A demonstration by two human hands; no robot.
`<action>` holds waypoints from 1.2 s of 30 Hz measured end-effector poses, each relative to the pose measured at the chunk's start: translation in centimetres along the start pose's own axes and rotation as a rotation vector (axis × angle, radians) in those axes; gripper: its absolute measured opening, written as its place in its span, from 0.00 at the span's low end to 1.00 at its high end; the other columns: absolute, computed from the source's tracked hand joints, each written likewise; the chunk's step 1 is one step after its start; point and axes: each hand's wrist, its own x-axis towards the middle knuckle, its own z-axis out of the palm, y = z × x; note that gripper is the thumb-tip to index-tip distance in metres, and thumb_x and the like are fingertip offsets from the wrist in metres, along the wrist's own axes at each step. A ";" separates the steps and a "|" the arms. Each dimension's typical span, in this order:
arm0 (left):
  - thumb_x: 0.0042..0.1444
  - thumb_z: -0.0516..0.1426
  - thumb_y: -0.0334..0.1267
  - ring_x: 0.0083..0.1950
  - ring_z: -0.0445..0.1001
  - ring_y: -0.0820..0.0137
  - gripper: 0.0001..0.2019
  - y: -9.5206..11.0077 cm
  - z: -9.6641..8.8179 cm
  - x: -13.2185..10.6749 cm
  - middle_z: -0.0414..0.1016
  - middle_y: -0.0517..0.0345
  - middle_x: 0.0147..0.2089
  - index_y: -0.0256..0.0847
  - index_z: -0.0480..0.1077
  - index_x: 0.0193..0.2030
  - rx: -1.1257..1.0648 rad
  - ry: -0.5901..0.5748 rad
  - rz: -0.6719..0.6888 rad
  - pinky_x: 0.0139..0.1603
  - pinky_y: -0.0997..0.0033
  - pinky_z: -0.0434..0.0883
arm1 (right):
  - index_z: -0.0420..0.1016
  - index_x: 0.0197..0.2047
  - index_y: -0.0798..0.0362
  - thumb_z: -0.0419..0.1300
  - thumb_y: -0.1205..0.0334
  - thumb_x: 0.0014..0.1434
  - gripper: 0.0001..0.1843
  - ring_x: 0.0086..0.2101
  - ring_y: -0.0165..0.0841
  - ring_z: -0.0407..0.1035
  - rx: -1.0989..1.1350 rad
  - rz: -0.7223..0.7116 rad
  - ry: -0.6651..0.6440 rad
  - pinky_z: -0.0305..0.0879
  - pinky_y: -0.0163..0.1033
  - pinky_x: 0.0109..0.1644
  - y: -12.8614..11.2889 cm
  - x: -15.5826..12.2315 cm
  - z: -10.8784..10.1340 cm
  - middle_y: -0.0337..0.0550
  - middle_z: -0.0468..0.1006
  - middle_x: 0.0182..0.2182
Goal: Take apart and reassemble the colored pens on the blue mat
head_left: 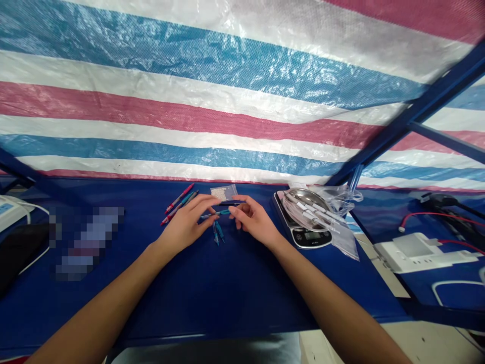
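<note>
My left hand (188, 221) and my right hand (254, 218) meet over the blue table, both with bent fingers. Between their fingertips lies a thin teal pen (223, 212), held at both ends; its tips are partly hidden. Just below it on the table are teal pen parts (218, 233). Left of my left hand are several red and teal pens (179, 205), partly covered by that hand. Behind my fingers lies a small clear bag (224, 192) of tiny pale pieces. A dark thin rod (228, 204) shows between the hands.
Right of my hands stands a digital scale (311, 237) with a metal bowl and white sticks in plastic. A white power strip (424, 255) with cables is farther right. At left are a black object (25, 250) and a blurred patch. Striped sheeting (227, 121) hangs behind.
</note>
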 end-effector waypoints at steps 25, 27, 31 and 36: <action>0.60 0.71 0.54 0.49 0.86 0.57 0.14 -1.2 -0.4 0.6 0.89 0.55 0.47 0.49 0.87 0.45 -0.258 0.129 -0.201 0.60 0.51 0.81 | 0.80 0.43 0.51 0.76 0.44 0.59 0.21 0.25 0.34 0.78 0.213 -0.065 0.071 0.78 0.42 0.32 -0.7 0.3 -0.7 0.40 0.83 0.27; 0.59 0.71 0.54 0.48 0.86 0.57 0.14 -1.1 -0.2 0.6 0.89 0.55 0.47 0.49 0.87 0.45 -0.255 0.148 -0.194 0.59 0.51 0.81 | 0.79 0.42 0.52 0.76 0.42 0.59 0.23 0.25 0.35 0.79 0.247 -0.001 0.068 0.79 0.41 0.30 -0.8 0.2 -0.5 0.41 0.83 0.26; 0.60 0.70 0.54 0.48 0.86 0.57 0.14 -1.0 -0.2 0.5 0.89 0.54 0.47 0.49 0.86 0.45 -0.232 0.156 -0.196 0.58 0.53 0.81 | 0.76 0.40 0.52 0.72 0.38 0.61 0.25 0.23 0.34 0.79 0.269 0.092 -0.018 0.72 0.35 0.21 -1.0 -0.1 -0.2 0.41 0.83 0.29; 0.62 0.70 0.52 0.48 0.86 0.58 0.12 -1.3 -0.4 0.3 0.88 0.55 0.48 0.50 0.87 0.46 -0.243 0.116 -0.183 0.54 0.56 0.82 | 0.76 0.40 0.53 0.74 0.44 0.62 0.21 0.26 0.34 0.80 0.262 0.015 -0.037 0.72 0.33 0.23 -1.0 -0.1 -0.4 0.42 0.84 0.29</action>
